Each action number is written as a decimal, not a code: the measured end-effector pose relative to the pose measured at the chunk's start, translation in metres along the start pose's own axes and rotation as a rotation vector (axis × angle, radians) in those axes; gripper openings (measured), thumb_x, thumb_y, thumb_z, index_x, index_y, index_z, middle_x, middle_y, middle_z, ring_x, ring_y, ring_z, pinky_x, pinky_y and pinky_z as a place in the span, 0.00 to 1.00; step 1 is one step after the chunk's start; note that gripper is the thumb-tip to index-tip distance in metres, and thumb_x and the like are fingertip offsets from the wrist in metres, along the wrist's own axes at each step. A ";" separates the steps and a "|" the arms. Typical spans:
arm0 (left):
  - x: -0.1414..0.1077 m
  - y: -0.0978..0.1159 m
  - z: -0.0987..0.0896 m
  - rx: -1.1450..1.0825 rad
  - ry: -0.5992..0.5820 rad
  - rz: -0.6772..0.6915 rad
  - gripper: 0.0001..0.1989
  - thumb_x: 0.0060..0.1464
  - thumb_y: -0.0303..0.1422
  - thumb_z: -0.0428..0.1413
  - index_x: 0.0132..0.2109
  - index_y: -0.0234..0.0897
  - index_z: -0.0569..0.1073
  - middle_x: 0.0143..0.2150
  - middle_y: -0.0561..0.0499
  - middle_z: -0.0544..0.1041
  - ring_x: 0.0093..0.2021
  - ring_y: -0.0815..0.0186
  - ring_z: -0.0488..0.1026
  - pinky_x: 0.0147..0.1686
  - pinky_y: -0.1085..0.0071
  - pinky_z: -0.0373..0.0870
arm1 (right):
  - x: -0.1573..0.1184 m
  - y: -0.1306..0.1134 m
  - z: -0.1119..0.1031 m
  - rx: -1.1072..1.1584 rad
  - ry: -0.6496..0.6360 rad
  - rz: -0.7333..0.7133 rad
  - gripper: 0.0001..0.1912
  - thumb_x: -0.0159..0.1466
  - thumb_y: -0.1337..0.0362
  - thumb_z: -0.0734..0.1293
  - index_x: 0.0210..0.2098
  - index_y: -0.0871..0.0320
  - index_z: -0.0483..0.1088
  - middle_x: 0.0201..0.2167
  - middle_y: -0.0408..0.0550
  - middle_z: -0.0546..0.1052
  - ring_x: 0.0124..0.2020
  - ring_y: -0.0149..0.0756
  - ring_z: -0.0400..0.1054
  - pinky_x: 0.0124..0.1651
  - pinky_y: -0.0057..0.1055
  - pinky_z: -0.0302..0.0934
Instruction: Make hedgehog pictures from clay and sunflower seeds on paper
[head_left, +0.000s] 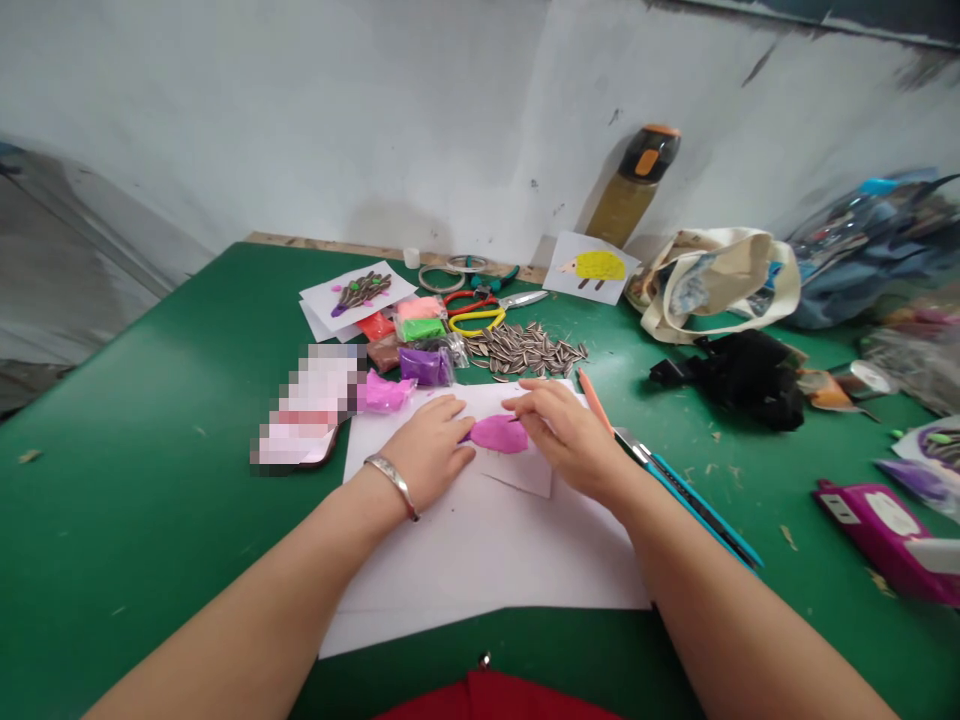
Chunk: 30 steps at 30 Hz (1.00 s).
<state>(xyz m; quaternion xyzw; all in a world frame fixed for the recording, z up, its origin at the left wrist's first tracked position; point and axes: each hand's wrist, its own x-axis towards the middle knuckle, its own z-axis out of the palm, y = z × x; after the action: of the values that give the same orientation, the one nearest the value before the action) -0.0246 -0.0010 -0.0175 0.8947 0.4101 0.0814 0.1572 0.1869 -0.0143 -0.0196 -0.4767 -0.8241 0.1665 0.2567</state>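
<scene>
A flattened oval of pink clay [501, 434] with a small purple tip at its left end lies on a small white card [529, 480]. The card rests on larger white paper sheets [450, 570]. My left hand [427, 450], a silver bangle on its wrist, lies over the card's left side, fingers stretched and thumb apart, beside the purple tip. At the clay's upper right, my right hand [566, 435] pinches a small dark sliver, seemingly a sunflower seed, against the clay. Its fingertips partly hide the seed. Beyond the paper lies a pile of sunflower seeds [525, 350].
Clay packets [425, 365], scissors [476, 318] and a phone [307, 405] lie left and beyond. A craft knife [697, 500] flanks my right arm. Behind stand a yellow hedgehog card [592, 268], a bottle [634, 190] and a cloth bag [720, 285]. A seed-covered card [360, 295] lies back left.
</scene>
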 end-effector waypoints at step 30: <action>0.000 0.001 0.011 0.048 0.081 0.012 0.11 0.58 0.29 0.50 0.46 0.33 0.71 0.46 0.41 0.70 0.48 0.56 0.65 0.52 0.55 0.64 | 0.000 0.006 0.003 -0.264 -0.145 -0.120 0.13 0.65 0.73 0.55 0.43 0.57 0.68 0.44 0.51 0.75 0.59 0.42 0.58 0.64 0.50 0.41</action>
<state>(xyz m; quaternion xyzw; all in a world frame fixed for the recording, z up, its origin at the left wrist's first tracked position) -0.0206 -0.0044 -0.0273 0.8966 0.4127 0.1086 0.1184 0.1896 -0.0109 -0.0252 -0.4429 -0.8822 0.0751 0.1414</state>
